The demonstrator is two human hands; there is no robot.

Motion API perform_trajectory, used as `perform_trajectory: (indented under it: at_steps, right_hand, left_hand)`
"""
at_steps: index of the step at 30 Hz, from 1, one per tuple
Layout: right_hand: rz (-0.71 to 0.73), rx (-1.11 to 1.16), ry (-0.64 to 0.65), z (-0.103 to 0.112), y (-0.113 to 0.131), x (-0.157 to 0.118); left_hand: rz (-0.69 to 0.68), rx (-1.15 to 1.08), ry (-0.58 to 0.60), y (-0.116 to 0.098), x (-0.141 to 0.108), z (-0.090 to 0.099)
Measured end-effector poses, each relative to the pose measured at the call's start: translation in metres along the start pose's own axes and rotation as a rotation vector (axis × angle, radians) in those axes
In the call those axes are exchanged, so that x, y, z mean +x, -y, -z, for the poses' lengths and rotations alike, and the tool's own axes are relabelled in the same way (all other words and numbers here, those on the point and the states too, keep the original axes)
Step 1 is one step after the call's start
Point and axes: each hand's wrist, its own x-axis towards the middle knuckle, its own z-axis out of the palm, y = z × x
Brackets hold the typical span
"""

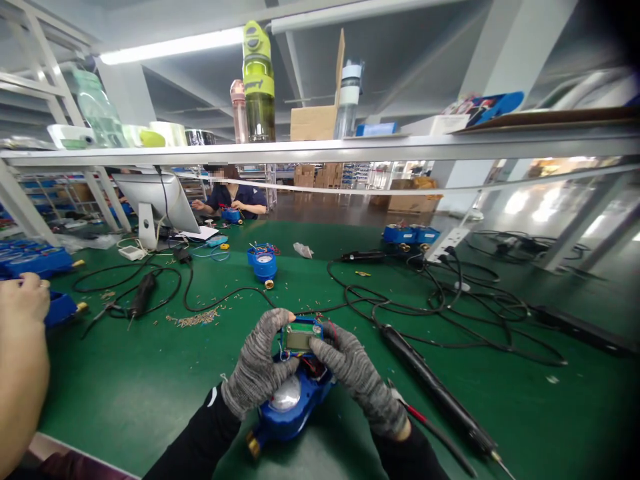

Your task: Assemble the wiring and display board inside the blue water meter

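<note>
The worktop is green. Lower centre: a blue meter with a brassy end, a grey screen on a green board, streaky grey gloves, black sleeves. Upper centre: a lime-green bottle. Left, tiny bits seem coppery, hard to tell.

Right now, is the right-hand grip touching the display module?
Touching. The head view shows the right-hand grip at one side of the display module, its thumb lying over the edge of the front face.
</note>
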Motion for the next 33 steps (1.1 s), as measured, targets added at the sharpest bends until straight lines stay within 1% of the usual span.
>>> perform_trajectory:
  at_steps: [2, 3, 4, 5, 6, 8, 9, 11, 13, 15, 17, 19, 23, 26, 29, 33]
  right_hand:
    - [0.002, 0.013, -0.02, -0.005, -0.003, 0.0]
    - [0.002, 0.017, -0.031, -0.006, -0.004, 0.0]
    - [0.001, 0.019, -0.042, -0.007, -0.006, 0.0]
    - [0.0, 0.018, -0.05, -0.008, -0.006, 0.0]
    - [-0.001, 0.014, -0.057, -0.009, -0.007, 0.0]
    - [-0.002, -0.005, -0.068, -0.01, -0.008, -0.001]
    - [-0.003, -0.021, -0.073, -0.012, -0.009, 0.0]
    - [-0.001, -0.062, -0.084, -0.014, -0.008, 0.001]
    - [0.006, -0.117, -0.106, -0.017, -0.005, 0.003]
    - [0.014, -0.192, -0.148, -0.021, -0.001, 0.006]
    - [0.022, -0.294, -0.21, -0.028, 0.003, 0.009]
    - [0.039, -0.415, -0.291, -0.038, 0.004, 0.013]
    - [0.154, -0.636, -0.467, -0.063, -0.004, 0.018]
    - [0.281, -0.746, -0.518, -0.079, -0.012, 0.02]
    - [0.381, -0.827, -0.516, -0.088, -0.016, 0.02]
    - [0.446, -0.9, -0.498, -0.092, -0.013, 0.019]
  left_hand:
    - [0.084, -0.099, 0.107, -0.001, 0.0, 0.011]
    - [0.131, -0.187, 0.164, -0.001, 0.002, 0.018]
    - [0.166, -0.274, 0.196, 0.0, 0.003, 0.025]
    - [0.182, -0.332, 0.196, 0.0, 0.006, 0.032]
    - [0.176, -0.343, 0.171, 0.001, 0.01, 0.038]
    - [0.116, -0.231, 0.093, 0.002, 0.018, 0.047]
    - [0.08, -0.147, 0.079, 0.002, 0.022, 0.05]
    - [0.017, -0.007, 0.101, 0.001, 0.03, 0.053]
    - [-0.029, 0.075, 0.134, 0.0, 0.035, 0.053]
    - [-0.064, 0.142, 0.128, 0.0, 0.036, 0.052]
    - [-0.078, 0.221, 0.065, 0.002, 0.035, 0.049]
    - [-0.058, 0.318, -0.015, 0.004, 0.031, 0.046]
    - [0.046, 0.461, -0.143, 0.005, 0.021, 0.036]
    - [0.204, 0.402, -0.235, 0.005, 0.013, 0.032]
    - [0.363, 0.274, -0.307, 0.011, 0.006, 0.031]
    - [0.473, 0.163, -0.352, 0.026, 0.0, 0.027]
